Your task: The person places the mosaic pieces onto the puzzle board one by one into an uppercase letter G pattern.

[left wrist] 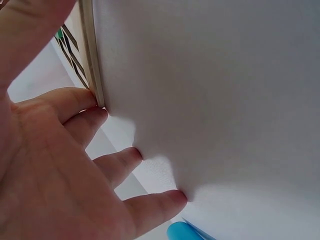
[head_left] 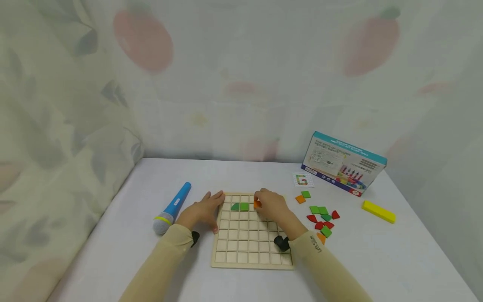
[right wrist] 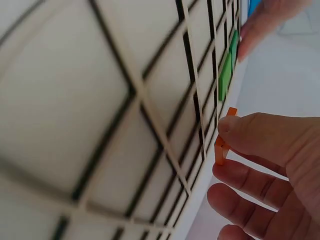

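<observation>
A wooden grid board (head_left: 243,235) lies on the white table. In its upper rows sit a dark green rounded tile (head_left: 235,206) and, beside it, a light green square tile (head_left: 244,206). My left hand (head_left: 203,211) spreads at the board's upper left edge; the left wrist view shows its extended fingers (left wrist: 117,165), some at the board's corner and others on the table. Between thumb and index finger, my right hand (head_left: 273,205) pinches an orange tile (right wrist: 220,150) close over the board, right of the green square. The other right fingers are loosely bent.
A blue toy microphone (head_left: 175,205) lies left of the board. To the right are several loose red, green and orange tiles (head_left: 322,210), a small pattern card (head_left: 303,180), a yellow bar (head_left: 378,211) and a printed box (head_left: 343,163). A patterned curtain (head_left: 241,84) hangs behind.
</observation>
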{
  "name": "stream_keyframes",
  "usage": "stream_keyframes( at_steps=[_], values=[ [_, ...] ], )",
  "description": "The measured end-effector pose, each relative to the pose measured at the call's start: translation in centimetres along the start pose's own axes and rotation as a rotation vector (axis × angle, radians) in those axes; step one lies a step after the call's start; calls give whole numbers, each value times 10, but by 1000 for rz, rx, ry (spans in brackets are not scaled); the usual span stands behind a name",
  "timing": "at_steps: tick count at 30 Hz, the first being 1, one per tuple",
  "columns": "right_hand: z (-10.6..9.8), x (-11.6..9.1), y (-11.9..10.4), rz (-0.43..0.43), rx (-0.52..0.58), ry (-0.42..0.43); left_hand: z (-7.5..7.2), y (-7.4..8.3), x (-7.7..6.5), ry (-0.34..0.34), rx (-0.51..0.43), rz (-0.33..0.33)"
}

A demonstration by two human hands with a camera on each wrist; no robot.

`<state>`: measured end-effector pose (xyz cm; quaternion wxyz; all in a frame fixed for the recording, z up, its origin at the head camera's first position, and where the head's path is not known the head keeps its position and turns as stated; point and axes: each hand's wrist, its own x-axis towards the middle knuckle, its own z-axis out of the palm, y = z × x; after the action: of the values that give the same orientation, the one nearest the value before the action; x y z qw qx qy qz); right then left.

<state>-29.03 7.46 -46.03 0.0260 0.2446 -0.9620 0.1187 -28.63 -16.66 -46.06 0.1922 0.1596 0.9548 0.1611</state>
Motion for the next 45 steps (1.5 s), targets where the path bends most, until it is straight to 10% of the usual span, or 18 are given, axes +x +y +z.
stream_keyframes(
  at_steps=[45],
  values=[
    [-12, -13, 15, 106, 14, -45, -1, 1, 2, -13, 11, -14]
  ],
)
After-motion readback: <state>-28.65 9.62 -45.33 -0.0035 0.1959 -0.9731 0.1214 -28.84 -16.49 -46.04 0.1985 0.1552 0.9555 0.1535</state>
